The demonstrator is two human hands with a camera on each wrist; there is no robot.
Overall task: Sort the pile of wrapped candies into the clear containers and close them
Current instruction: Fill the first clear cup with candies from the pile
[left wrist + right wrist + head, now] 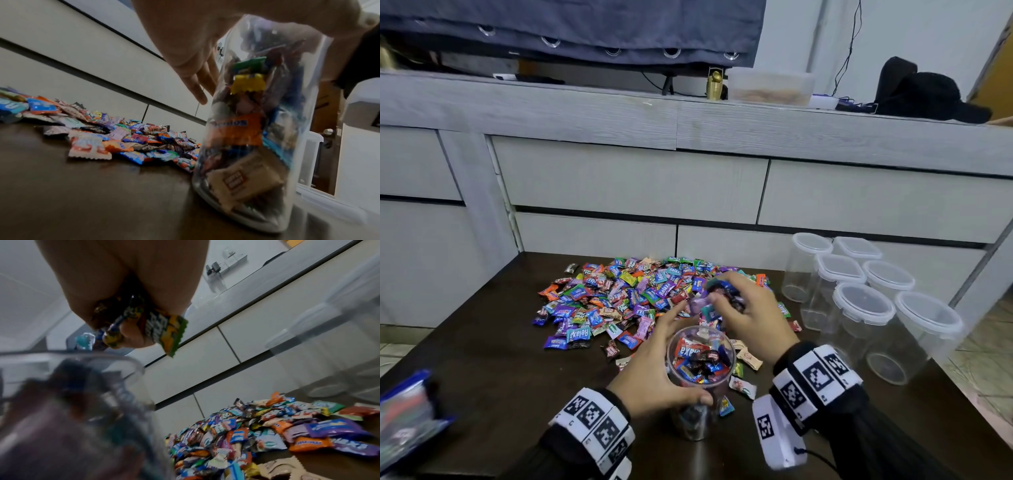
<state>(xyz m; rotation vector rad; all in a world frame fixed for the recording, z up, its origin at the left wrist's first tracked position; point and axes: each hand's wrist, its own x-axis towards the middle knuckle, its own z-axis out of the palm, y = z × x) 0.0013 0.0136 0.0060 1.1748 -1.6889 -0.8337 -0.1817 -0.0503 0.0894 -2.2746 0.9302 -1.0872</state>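
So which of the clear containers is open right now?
The container held by the left hand, already filled with candies. The six at the right all have lids on and are empty.

In the right wrist view the open jar (pixel 68 402) is blurred at close range and cut off by the left and bottom edges; its contents cannot be made out. The handful of candies (pixel 144 324) is largely hidden inside the curled right hand (pixel 123 280), so their number cannot be told. In the left wrist view the left hand (pixel 185 40) is cut off by the top edge, and its thumb is seen only dimly through the jar wall. In the head view a blue packet (pixel 407 418) at the bench's left edge is blurred and cropped. The empty containers (pixel 329 337) are smeared beyond detail.
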